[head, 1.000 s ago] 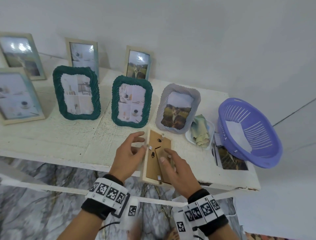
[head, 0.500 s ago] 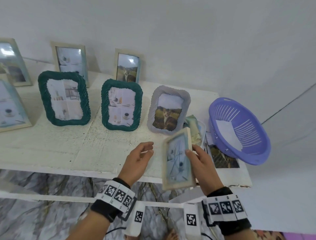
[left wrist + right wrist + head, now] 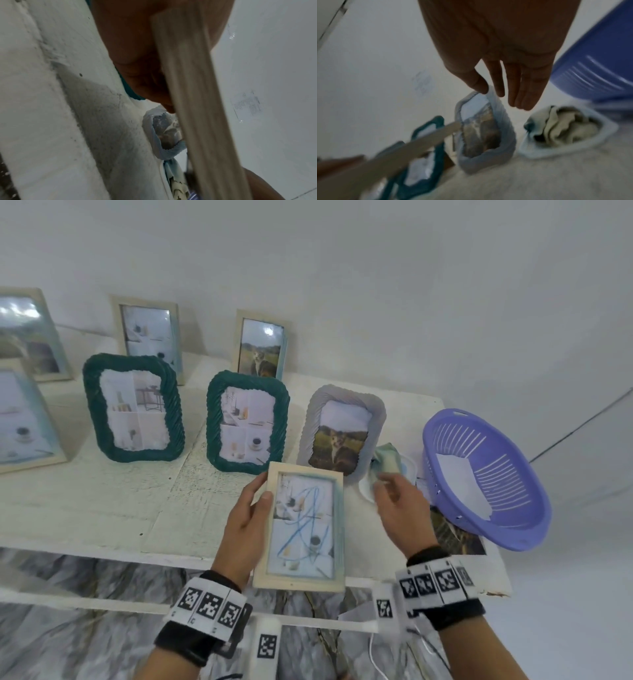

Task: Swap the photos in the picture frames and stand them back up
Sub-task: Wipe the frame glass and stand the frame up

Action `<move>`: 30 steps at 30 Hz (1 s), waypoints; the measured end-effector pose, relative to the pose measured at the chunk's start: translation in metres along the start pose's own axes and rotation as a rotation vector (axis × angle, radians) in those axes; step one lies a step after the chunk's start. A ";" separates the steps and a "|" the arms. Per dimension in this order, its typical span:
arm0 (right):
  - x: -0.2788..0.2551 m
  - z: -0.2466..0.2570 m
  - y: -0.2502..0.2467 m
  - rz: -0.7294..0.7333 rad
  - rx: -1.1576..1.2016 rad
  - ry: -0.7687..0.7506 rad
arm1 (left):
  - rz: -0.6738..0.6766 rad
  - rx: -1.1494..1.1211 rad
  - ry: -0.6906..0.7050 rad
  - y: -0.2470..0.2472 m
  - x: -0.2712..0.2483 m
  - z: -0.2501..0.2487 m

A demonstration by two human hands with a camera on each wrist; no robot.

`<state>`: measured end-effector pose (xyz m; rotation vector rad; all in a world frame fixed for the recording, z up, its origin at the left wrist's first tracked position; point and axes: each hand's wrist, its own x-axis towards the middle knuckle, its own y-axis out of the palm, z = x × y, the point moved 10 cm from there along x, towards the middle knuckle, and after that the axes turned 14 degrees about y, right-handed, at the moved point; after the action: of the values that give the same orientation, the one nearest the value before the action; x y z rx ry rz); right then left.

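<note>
A cream wooden frame (image 3: 305, 529) with blue scribbles on its glass is held face up above the table's front edge. My left hand (image 3: 253, 508) grips its left side, thumb on the front, and the frame's edge (image 3: 197, 108) crosses the left wrist view. My right hand (image 3: 394, 494) hovers open to the right of the frame and holds nothing. Its fingers (image 3: 513, 88) are straight above a white dish (image 3: 607, 129) holding a crumpled cloth (image 3: 565, 129). A grey frame (image 3: 342, 433) with a cat photo stands just behind.
Two green frames (image 3: 133, 409) (image 3: 248, 422) stand in a row on the white table (image 3: 102, 508), with several cream frames behind and to the left. A purple basket (image 3: 486, 481) sits at the right, over a loose photo (image 3: 452, 535).
The cream frame lay face down under both hands. It was lifted and turned glass side up; my left hand took hold, and my right hand let go and moved right over the dish.
</note>
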<state>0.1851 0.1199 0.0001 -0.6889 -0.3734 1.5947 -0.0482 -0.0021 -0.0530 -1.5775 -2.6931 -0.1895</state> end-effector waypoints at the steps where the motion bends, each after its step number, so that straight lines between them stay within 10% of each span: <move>1: 0.013 0.007 -0.010 -0.125 -0.151 -0.049 | -0.003 0.014 0.013 -0.003 0.001 0.000; 7: 0.082 0.001 0.004 -0.227 -0.726 0.005 | -0.026 0.031 0.040 -0.012 0.003 -0.003; 14: 0.100 -0.018 0.008 -0.162 -0.733 0.078 | -0.005 0.042 0.093 -0.013 0.005 -0.008; 25: -0.049 0.040 -0.001 -0.176 -0.245 -0.222 | 0.009 0.086 0.165 -0.009 0.006 -0.015; 30: -0.073 0.055 0.052 -0.096 -0.408 -0.256 | 0.056 0.192 0.273 0.005 0.001 -0.030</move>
<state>0.1117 0.0487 0.0266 -0.7607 -0.9251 1.5317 -0.0461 -0.0019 -0.0231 -1.4519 -2.3804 -0.1295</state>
